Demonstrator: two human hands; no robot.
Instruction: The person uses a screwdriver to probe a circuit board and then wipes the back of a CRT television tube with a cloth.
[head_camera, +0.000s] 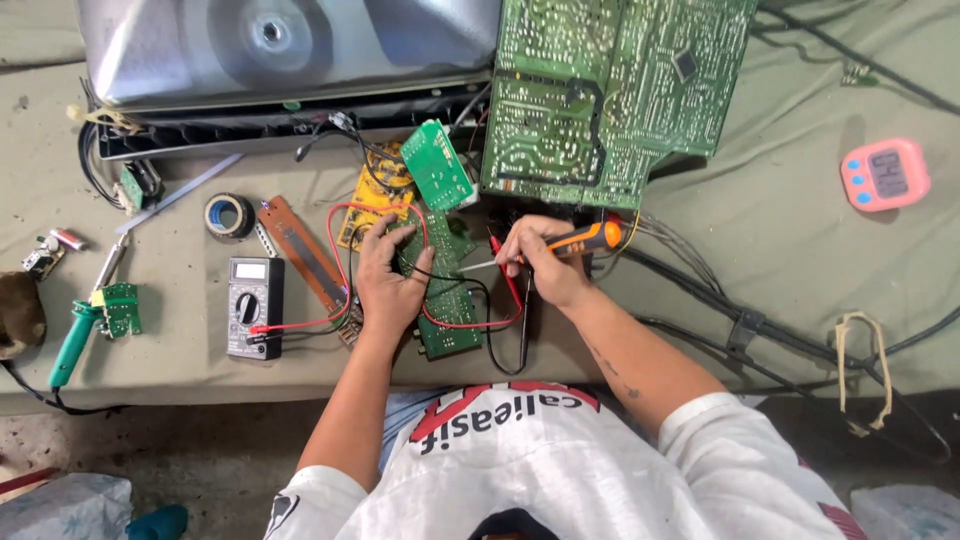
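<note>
Left to right: our grey digital multimeter (254, 305) lies within reach; our left hand (388, 275), fingers spread, presses flat the small green circuit board (440, 290) to steady it; our right hand (543, 262) pinches an orange-handled screwdriver (575, 241), tip on that board.

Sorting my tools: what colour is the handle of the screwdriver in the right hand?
Orange and black, on the screwdriver held by the right hand; head view.

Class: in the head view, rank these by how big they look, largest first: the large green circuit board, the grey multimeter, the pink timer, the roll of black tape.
1. Large green circuit board
2. Grey multimeter
3. Pink timer
4. Roll of black tape
</note>
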